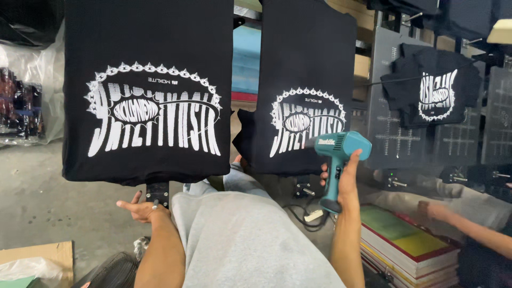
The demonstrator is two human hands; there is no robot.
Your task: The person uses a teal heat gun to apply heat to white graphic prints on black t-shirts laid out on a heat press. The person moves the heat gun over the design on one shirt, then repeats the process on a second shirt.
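Meanwhile, at a screen-printing carousel, a worker's right hand (346,176) is wrapped firmly around the grip of a teal heat gun (338,152), its nozzle aimed left at the white print on the middle black T-shirt (306,85), just short of the design's right edge. That shirt lies flat on the middle platen, hanging slightly over the near edge. The left hand (140,209) rests below the near edge of the left platen, fingers loosely spread and holding nothing, beside the small metal bracket (157,192) under the left black T-shirt (146,80), which bears the same white design. A third printed shirt (434,90) lies crumpled on a grey gridded platen (392,128) at the far right. Another person's forearm (474,224) reaches in above a stack of framed screens (410,250). Curing such ink evenly would likely call for keeping the nozzle moving across the whole print at a steady standoff, never lingering on one spot, lest the fabric scorch.
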